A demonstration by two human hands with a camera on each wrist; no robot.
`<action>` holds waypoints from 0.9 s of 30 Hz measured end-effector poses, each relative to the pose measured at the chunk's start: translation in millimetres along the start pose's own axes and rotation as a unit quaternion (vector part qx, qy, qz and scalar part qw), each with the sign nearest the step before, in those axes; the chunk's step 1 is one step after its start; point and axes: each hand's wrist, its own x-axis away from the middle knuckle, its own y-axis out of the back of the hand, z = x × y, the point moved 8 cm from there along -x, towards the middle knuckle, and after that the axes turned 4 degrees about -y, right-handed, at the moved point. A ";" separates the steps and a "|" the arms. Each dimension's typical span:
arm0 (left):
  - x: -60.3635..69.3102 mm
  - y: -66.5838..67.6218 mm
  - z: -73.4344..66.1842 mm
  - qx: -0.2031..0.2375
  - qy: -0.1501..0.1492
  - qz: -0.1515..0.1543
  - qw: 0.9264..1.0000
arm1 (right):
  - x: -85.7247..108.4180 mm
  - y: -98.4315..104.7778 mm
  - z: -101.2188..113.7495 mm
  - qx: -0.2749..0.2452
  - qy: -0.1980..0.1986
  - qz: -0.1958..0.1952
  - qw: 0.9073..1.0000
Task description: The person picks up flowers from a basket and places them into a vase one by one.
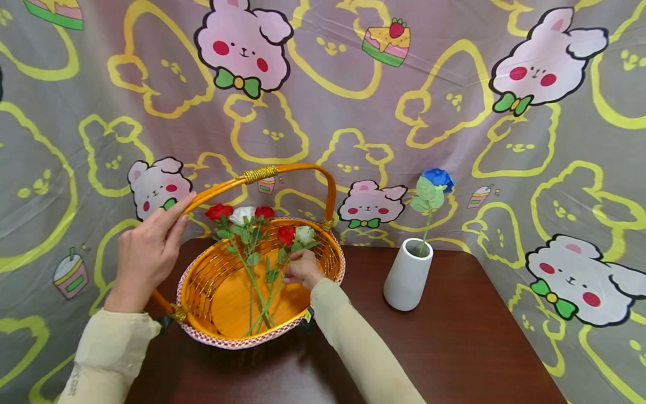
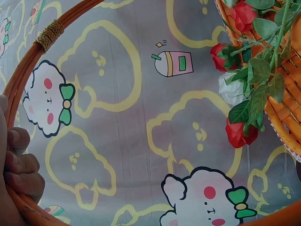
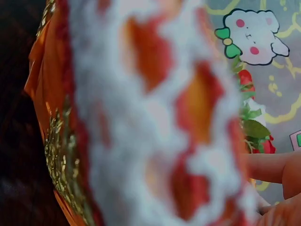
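Observation:
An orange wicker basket [image 1: 222, 328] with a pink-and-white trimmed rim stands on the table. My left hand [image 1: 146, 252] grips its tall handle [image 1: 303, 166] on the left side; curled fingers [image 2: 23, 176] show round it in the left wrist view. Artificial roses lean inside: a white rose [image 1: 243, 215] between red roses [image 1: 219, 211] at the left, and a red rose [image 1: 286, 235] beside a pale white rose [image 1: 304, 234] at the right. Reaching over the rim, my right hand [image 1: 305, 269] pinches a stem below the right-hand pair; which stem is unclear.
A white vase [image 1: 407, 278] holding one blue rose [image 1: 438, 180] stands to the right of the basket. The dark wooden table [image 1: 454, 331] meets a patterned cloth backdrop [image 1: 323, 112] behind. In the right wrist view the basket's rim [image 3: 155, 113] blocks most of the picture.

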 end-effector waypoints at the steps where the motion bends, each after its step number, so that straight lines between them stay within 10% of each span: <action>1: 0.2 0.2 0.2 -0.002 0.000 0.001 1.000 | 1.3 0.3 1.5 0.001 0.002 0.000 1.000; 27: 1.0 -0.1 0.3 -0.006 0.000 0.002 1.000 | 50.2 14.7 38.7 -0.027 0.130 0.035 0.991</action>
